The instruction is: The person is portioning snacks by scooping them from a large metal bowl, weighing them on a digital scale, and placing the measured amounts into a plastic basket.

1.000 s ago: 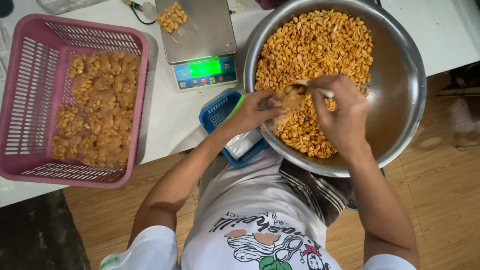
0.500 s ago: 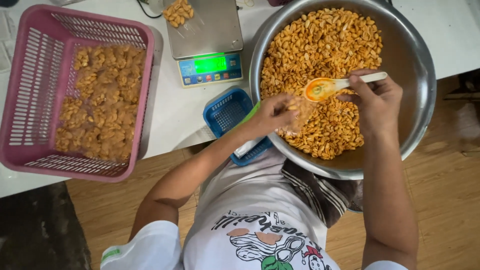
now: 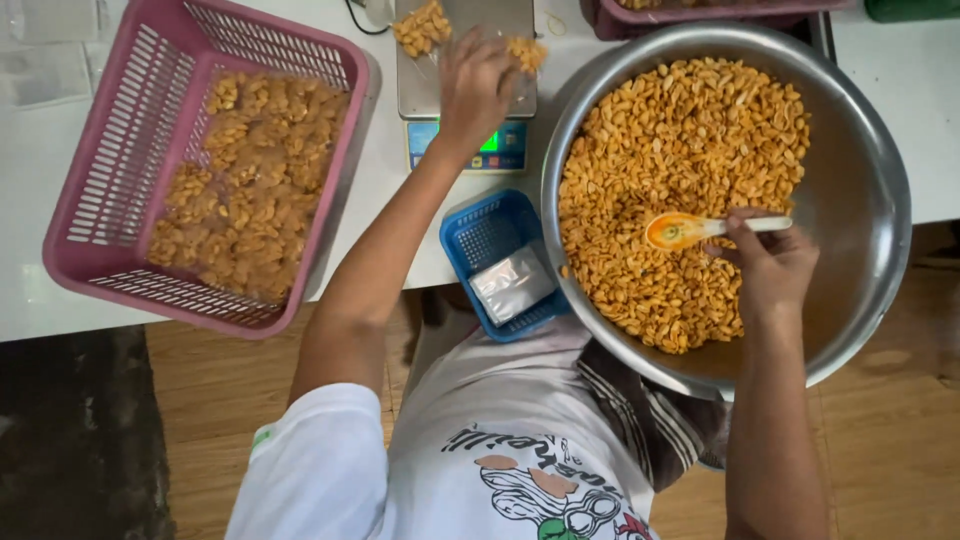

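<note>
Packets: small clear snack bag [image 3: 527, 52] on scale [image 3: 465, 60], far centre of bench [image 3: 30, 300]; filled bags in pink basket [image 3: 200, 170], left | Left hand [image 3: 478, 85]: arm extended far, fingers closed on the bag | Right hand [image 3: 770, 265]: over steel bowl [image 3: 860, 200], right, fingers clamped on orange spoon [image 3: 685, 229] above the nuts [image 3: 680, 170]

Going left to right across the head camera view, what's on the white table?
Pink plastic basket of filled snack packets → small blue plastic basket holding clear empty bags → big round steel bowl of fried snack mix, where the right hand holds an orange spoon.
</note>
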